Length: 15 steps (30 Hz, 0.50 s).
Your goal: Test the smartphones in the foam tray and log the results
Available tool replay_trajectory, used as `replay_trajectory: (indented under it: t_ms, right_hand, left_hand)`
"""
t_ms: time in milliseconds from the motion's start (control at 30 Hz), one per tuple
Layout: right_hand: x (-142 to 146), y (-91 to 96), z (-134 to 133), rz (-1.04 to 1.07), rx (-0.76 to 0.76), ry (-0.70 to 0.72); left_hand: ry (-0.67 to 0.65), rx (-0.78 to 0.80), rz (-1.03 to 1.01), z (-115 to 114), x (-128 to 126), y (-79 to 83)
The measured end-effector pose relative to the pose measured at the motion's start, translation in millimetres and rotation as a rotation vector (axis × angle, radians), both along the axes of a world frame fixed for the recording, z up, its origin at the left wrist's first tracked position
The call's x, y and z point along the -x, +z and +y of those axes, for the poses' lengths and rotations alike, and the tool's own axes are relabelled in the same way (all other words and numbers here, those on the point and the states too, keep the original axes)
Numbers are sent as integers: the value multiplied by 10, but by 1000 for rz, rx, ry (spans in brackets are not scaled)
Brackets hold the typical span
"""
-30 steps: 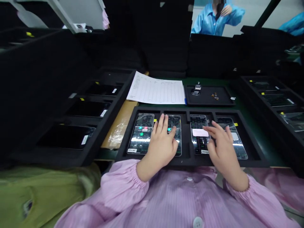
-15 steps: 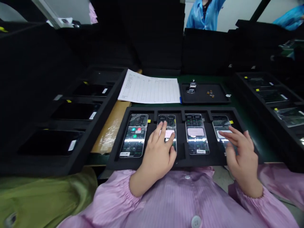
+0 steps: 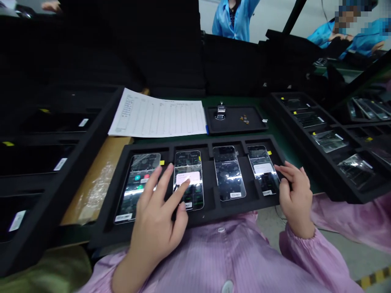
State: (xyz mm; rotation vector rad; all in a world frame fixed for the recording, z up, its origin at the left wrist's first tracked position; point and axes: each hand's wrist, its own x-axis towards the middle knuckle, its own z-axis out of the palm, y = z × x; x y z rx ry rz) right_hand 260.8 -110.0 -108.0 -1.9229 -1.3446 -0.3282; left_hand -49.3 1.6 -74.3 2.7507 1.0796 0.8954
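- L hand (image 3: 155,215) is open, fingers fanned out over the front foam tray (image 3: 105,228), gripping nothing.
- L index fingertip (image 3: 185,184) is down on the 2nd phone (image 3: 188,162), right at the pale pop-up box on its screen.
- Other L fingers reach across the gap toward the 1st phone (image 3: 136,191). One tip is at its right edge; can't tell if it touches.
- R hand (image 3: 295,193) is open too, fingers loosely bent, tips at the right edge of the 4th phone (image 3: 262,167). Nothing held.
- 3rd phone (image 3: 229,173) lies between my hands, untouched, screen dim w/ glare.
- All 4 phones are face up and side by side, each in its own slot of the foam tray. The 1st shows green & red round icons; the 4th has a pale pop-up as well.
- The foam tray sits on the green table (image 3: 288,148), front edge right against my pink smock (image 3: 232,260).
- Behind it, a printed sheet (image 3: 159,114) w/ a grid lies flat.
- Just right of that is a small black tray (image 3: 253,126) w/ a metal bit (image 3: 220,112) & a few tiny parts (image 3: 244,119).
- Left side: a long black tray (image 3: 45,171) w/ dark phones & white labels. A brown board (image 3: 94,183) in clear film lies between it & the foam tray.
- Right side: another black tray (image 3: 308,162) holds phones in film wrap.
- At the back are a person in blue coat (image 3: 235,18) & a 2nd person in blue (image 3: 354,34), both well apart from my spot.
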Motion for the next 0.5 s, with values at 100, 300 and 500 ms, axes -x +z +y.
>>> replay_trajectory:
  t_ms: [100,300,500]
  right_hand:
    - [54,10,-21,12,-33,10]
    - [31,-85,-26,-2,-22,-49]
    - [44,-70,-14,11,-53,-80]
  left_hand:
    - [-20,25,68,-8,-93,-23]
    - [30,120,194,-54,-224,-57]
    - [81,42,82,-80,-55,36]
